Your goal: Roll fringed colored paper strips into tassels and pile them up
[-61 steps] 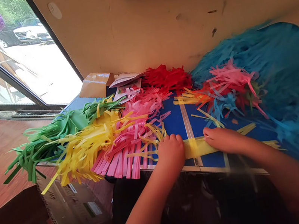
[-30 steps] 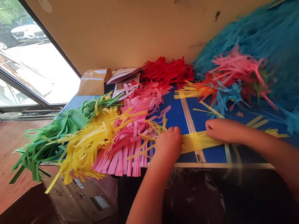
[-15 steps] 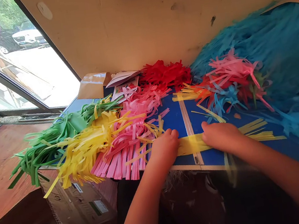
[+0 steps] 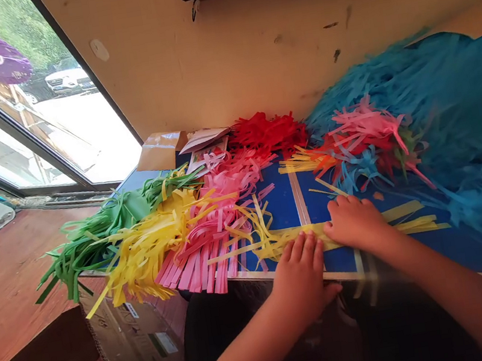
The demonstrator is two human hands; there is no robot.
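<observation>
A yellow fringed paper strip (image 4: 296, 240) lies across the blue tabletop (image 4: 282, 210), near its front edge. My right hand (image 4: 354, 223) rests flat on the strip's right part, fingers slightly apart. My left hand (image 4: 302, 280) sits at the table's front edge, its fingertips on the strip's lower edge. Left of the hands lie a pink fringed paper pile (image 4: 199, 260), a yellow fringe pile (image 4: 154, 243) and a green fringe pile (image 4: 95, 243). A red fringe pile (image 4: 265, 134) lies further back.
A large teal fringe heap (image 4: 451, 92) with pink and red strips on it fills the right side against the wall. A brown envelope (image 4: 160, 150) lies at the back. An open cardboard box (image 4: 129, 338) stands on the wooden floor below the table's left side.
My left hand has slid right and toward me, its fingers now spread, uncovering the strip's fringed left end. My right hand has stayed on the strip. The view has tilted slightly upward.
</observation>
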